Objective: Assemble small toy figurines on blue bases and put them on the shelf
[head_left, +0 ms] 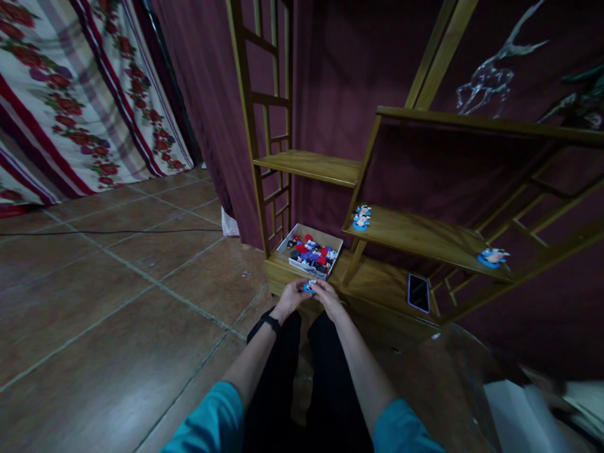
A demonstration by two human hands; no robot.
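Note:
Between my two hands, just in front of the box, is a small figurine [309, 287] with a blue base and some white on it. The fingers of my left hand [292, 294] are closed on its left side. My right hand [326, 296] pinches it from the right. Right beyond my hands, an open cardboard box [334, 240] full of small red, purple, white and black figures rests on the low wooden shelf. Similar blue-based figurines [362, 218] stand at the left end of the middle shelf, and another figurine [492, 257] is at its right end.
The wooden display rack [306, 165] has shelves at several heights. A phone or tablet [418, 293] lies on its bottom board. A clear deer-like ornament [488, 78] stands on the upper right shelf. A black cable [113, 232] crosses the tiled floor at left.

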